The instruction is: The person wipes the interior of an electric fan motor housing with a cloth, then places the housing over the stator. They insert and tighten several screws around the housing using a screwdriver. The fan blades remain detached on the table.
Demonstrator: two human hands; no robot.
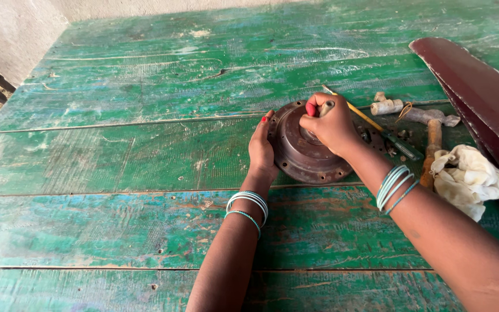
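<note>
A round rusty brown metal motor cover (304,156) with holes round its rim lies on the green wooden table (145,150). My left hand (261,147) presses flat against its left edge, steadying it. My right hand (330,122) is closed over the centre of the cover, fingers curled round a small grey part at the hub. Both wrists carry several light blue bangles.
Right of the cover lie a yellow-handled screwdriver (376,126), a hammer with a wooden handle (431,136), a crumpled cream cloth (469,176) and small screws. Dark maroon fan blades (480,92) stretch along the right edge. A pale wall stands at the far left.
</note>
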